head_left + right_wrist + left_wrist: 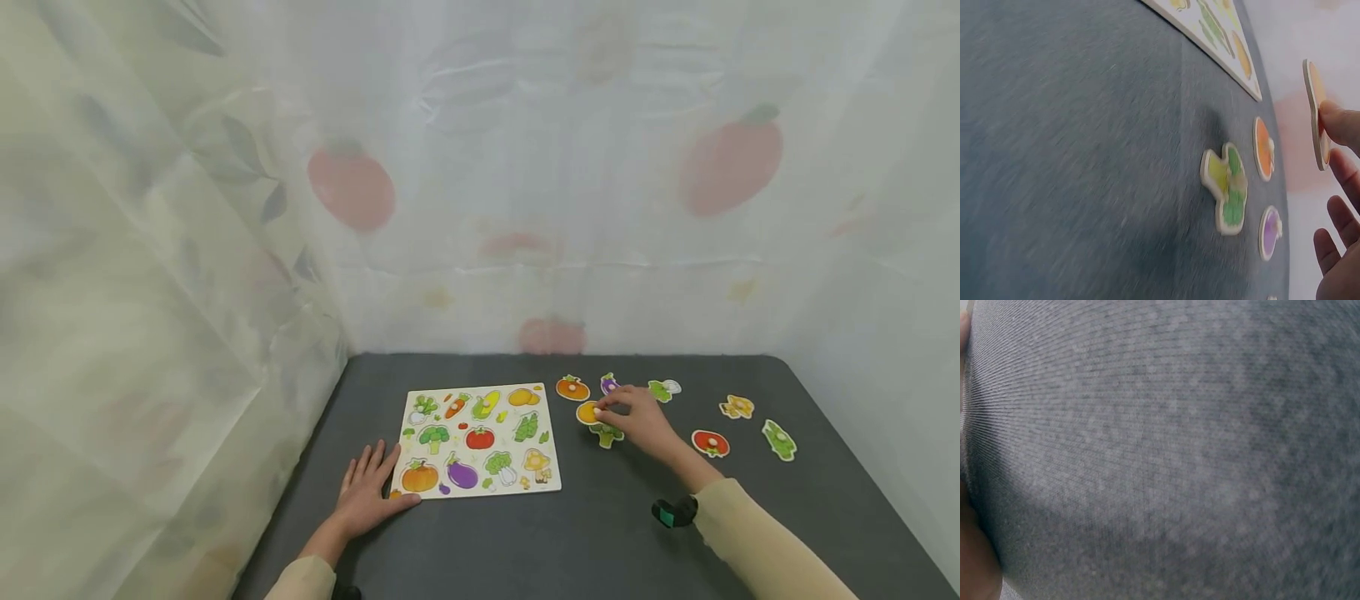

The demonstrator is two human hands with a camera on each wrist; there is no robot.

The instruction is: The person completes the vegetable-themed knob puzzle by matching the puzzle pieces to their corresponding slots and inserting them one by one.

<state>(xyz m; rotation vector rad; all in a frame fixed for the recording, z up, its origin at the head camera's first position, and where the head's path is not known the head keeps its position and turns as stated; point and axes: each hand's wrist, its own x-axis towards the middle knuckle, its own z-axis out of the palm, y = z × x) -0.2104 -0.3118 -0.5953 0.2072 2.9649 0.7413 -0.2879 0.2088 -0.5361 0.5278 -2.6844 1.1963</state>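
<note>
A wooden vegetable puzzle board lies flat on the dark grey table. My left hand rests flat with straight fingers beside the board's near left corner, thumb touching its edge. My right hand pinches a round yellow-orange puzzle piece to the right of the board. In the right wrist view that yellow-orange piece stands tilted up on edge, held by my fingertips. A green broccoli piece lies just below the hand. The left wrist view shows only grey cloth.
Loose pieces lie right of the board: an orange pumpkin, a purple eggplant, a green and white radish, yellow mushrooms, a red tomato, a green pod. Printed curtains enclose the table.
</note>
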